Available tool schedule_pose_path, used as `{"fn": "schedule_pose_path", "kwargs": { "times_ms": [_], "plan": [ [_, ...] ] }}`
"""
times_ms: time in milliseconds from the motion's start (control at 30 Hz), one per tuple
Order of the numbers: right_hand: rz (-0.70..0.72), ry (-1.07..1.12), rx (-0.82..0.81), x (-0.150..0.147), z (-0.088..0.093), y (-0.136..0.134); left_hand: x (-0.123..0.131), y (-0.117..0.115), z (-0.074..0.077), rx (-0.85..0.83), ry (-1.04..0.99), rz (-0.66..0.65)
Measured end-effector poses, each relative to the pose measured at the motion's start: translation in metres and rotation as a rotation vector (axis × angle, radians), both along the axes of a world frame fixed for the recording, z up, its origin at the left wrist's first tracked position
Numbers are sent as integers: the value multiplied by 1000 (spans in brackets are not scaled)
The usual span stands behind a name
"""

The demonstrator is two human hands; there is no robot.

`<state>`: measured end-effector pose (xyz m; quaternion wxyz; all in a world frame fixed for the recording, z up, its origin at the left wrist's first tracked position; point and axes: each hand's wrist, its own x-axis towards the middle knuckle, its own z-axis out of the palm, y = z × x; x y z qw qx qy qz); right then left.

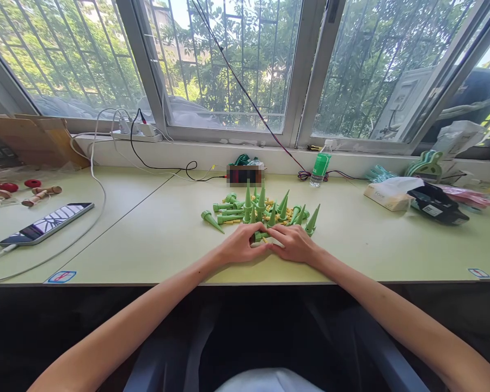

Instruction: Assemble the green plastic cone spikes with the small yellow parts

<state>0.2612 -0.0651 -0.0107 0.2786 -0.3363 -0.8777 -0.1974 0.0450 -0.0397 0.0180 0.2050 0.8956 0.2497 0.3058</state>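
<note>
My left hand (245, 245) and my right hand (294, 243) meet near the table's front edge, fingers closed. Between them is a green plastic watering spike (258, 237), lying on its side and partly hidden by the fingers. A small yellow tip (265, 239) shows at it, by the right fingertips. Just beyond the hands is a cluster of similar green spikes; some stand point up, such as one tall spike (247, 204), while others lie flat, like the spike (212, 221) at the left. Small yellow pieces (283, 212) are scattered among them.
A charging phone (47, 223) and its white cable (102, 201) lie at left, near wooden toys (41, 195). Behind the spikes sits a dark pixelated object (245, 176). A bottle (321, 163), tissue pack (392, 193) and black package (438, 204) stand to the right.
</note>
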Motion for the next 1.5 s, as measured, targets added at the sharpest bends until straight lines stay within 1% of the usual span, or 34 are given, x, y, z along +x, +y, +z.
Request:
{"fn": "schedule_pose_path", "kwargs": {
  "times_ms": [300, 467, 833, 1133, 1267, 1500],
  "plan": [
    [22, -30, -40, 0, 1, 0, -1, 1, -2, -7, 0, -16],
    [38, -37, -46, 0, 1, 1, -1, 1, -1, 27, 19, -6],
    [50, -67, -23, 0, -1, 3, -3, 0, 1, 8, 33, -16],
    [48, -120, 64, 3, -7, 6, -2, -1, 2, 6, 30, -18],
    [54, -108, 80, 2, -6, 5, -3, 0, 1, -6, 39, -21],
    [90, -54, 54, 1, -3, 4, -3, 0, 2, -3, 46, -43]
  ]
}}
